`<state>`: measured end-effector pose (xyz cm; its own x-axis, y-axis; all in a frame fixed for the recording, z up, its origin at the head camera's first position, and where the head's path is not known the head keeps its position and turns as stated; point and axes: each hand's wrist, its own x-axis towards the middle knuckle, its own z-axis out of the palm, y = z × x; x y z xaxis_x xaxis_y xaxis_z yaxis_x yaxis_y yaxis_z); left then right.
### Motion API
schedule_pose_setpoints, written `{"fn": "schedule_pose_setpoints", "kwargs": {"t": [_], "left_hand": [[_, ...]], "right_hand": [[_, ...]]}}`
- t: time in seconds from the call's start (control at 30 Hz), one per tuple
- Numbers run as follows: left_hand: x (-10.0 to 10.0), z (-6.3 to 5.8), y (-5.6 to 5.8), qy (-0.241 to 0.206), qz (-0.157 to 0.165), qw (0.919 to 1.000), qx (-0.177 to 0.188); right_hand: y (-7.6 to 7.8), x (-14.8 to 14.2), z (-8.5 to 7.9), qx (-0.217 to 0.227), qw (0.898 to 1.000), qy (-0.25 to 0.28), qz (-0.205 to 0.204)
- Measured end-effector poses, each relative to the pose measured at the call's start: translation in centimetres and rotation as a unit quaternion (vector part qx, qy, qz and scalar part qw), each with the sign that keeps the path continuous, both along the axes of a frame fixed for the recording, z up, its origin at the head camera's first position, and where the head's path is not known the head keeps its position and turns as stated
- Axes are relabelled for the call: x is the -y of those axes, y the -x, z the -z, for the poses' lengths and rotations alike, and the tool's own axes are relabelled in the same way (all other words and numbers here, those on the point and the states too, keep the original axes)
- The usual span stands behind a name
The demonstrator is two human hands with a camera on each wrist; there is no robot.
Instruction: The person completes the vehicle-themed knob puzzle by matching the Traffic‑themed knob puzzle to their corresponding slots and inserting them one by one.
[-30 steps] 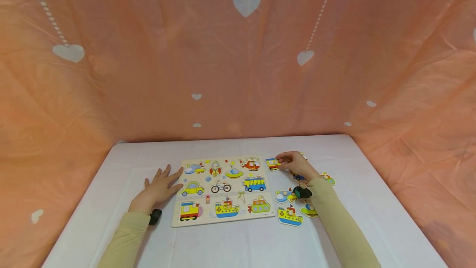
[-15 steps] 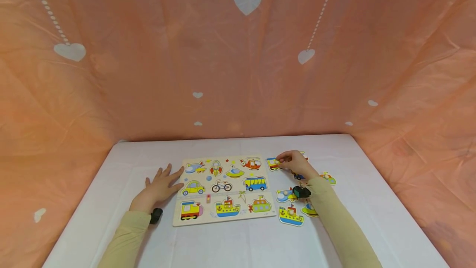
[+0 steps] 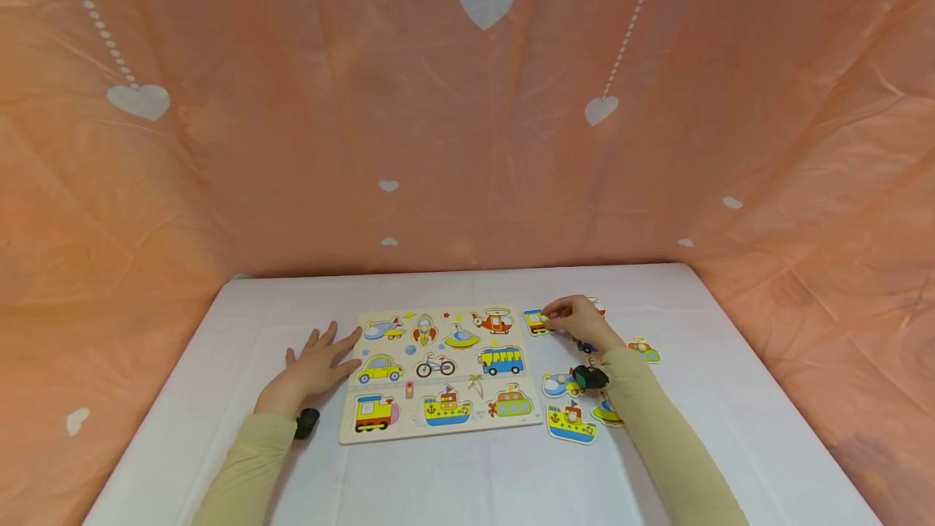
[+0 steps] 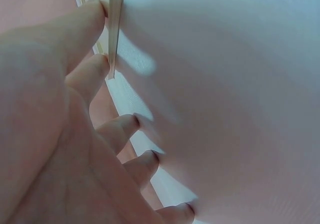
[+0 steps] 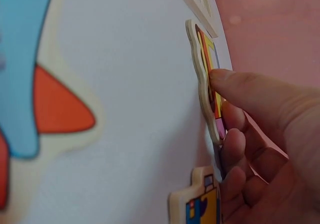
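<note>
A wooden puzzle board [image 3: 409, 384] printed with vehicles lies flat on the table. At its left edge is my left hand [image 3: 310, 369], fingers spread. In the left wrist view its thumb and index finger touch the board's edge [image 4: 116, 29], while the other fingertips rest on the table. Just off the board's upper right corner, my right hand [image 3: 582, 321] pinches a train puzzle piece [image 3: 536, 321]. The right wrist view shows the thumb on the printed face of the train piece [image 5: 207, 79]; curled fingers partly hide it.
Loose pieces lie right of the board: a boat [image 3: 572, 424], an airplane [image 3: 558, 384], a flying saucer [image 3: 608, 411] and a submarine [image 3: 644, 351]. The right hand and forearm partly cover others, including a dark blue piece [image 3: 584, 345]. A pink curtain [image 3: 467, 144] hangs behind the table.
</note>
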<state>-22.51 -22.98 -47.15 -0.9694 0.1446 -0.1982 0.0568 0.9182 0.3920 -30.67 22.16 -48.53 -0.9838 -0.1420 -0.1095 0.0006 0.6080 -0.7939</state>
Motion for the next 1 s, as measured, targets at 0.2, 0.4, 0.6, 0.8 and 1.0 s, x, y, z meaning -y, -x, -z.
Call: {"fn": "schedule_pose_setpoints", "kwargs": {"t": [0.2, 0.4, 0.6, 0.8, 1.0], "left_hand": [[-0.09, 0.01, -0.07, 0.002, 0.003, 1.0000, -0.003], [0.04, 0.04, -0.02, 0.006, 0.003, 1.0000, -0.004], [0.05, 0.03, 0.05, 0.002, 0.004, 1.0000, -0.004], [0.03, 0.01, 0.08, 0.001, 0.006, 1.0000, -0.001], [0.01, -0.13, 0.04, 0.004, 0.005, 1.0000, 0.000]], "right_hand": [[-0.03, 0.03, -0.04, 0.007, 1.000, 0.000, 0.000], [0.11, -0.01, 0.12, 0.009, 1.000, -0.002, 0.003], [0.11, -0.04, 0.14, 0.010, 1.000, -0.009, 0.007], [0.11, -0.11, 0.13, 0.004, 1.000, -0.012, 0.004], [-0.05, -0.16, -0.04, 0.001, 1.000, -0.015, 0.000]]}}
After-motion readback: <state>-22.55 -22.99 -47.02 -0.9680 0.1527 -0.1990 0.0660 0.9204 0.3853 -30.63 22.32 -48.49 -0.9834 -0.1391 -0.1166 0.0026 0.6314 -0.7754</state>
